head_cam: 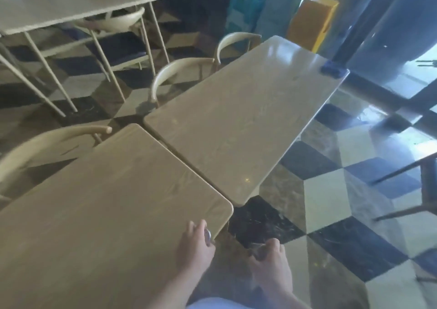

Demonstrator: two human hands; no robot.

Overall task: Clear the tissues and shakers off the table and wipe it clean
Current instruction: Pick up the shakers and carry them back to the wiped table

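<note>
My left hand [197,247] is at the right edge of the near wooden table [106,214], its fingers closed around a shaker with a metal cap [208,235]. Over the floor, just right of that table, my right hand [272,261] is curled around a clear glass shaker [260,252]. A second wooden table [236,119] stands beyond, almost touching the first. On its far right corner lies a small blue object [331,69], too blurred to name. No tissues are in view.
Cream chairs [179,72] stand tucked along the left side of both tables. Another table [71,3] with chairs is at the far left. The checkered tile floor [331,202] is to the right, with dark chair legs [413,190] at the right edge.
</note>
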